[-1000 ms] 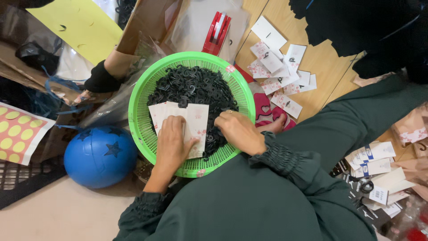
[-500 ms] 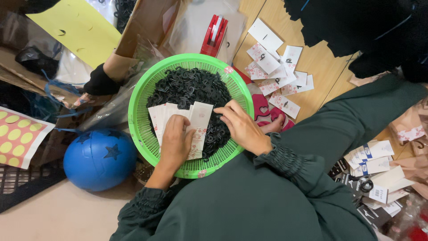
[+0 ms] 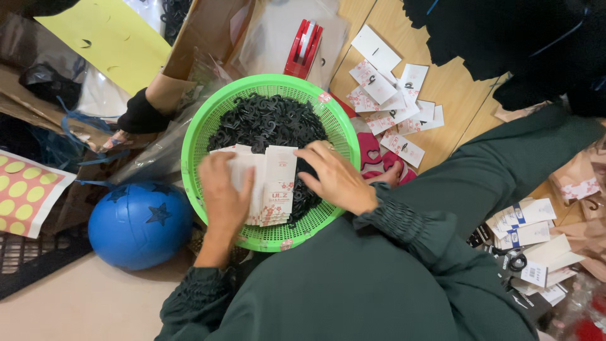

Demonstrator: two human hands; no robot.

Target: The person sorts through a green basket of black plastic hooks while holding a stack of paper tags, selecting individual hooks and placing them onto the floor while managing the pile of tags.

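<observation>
Head view looks straight down on a pale wooden floor (image 3: 442,88) crowded with packing clutter, with a lighter smooth patch of floor at the lower left. The person sits with a green plastic basket (image 3: 208,126) in front of them, its bowl filled with a heap of small black hooks (image 3: 265,123).

Left hand (image 3: 224,196) lies flat on a fanned stack of white cards (image 3: 278,183) inside the basket, fingers spread over the cards and pressing them down; whether the thumb curls under the stack cannot be told. Right hand (image 3: 334,177) sits just right of that stack, fingers bent and dipping into the hooks beside the cards' edge; what the fingertips have caught, if anything, is hidden.

Beyond the hands, past the basket's far rim, stands a red tape dispenser (image 3: 303,47) on clear plastic bags. Up and to the right of the right hand, loose cards (image 3: 385,95) with single hooks on them lie scattered. Left of the left hand rests a blue ball (image 3: 139,224) with dark stars, and further left a sheet of yellow dot stickers (image 3: 25,196). Another person's dark-sleeved forearm (image 3: 154,101) reaches in near the basket's upper left. More card bundles (image 3: 530,221) lie by the person's right knee.
</observation>
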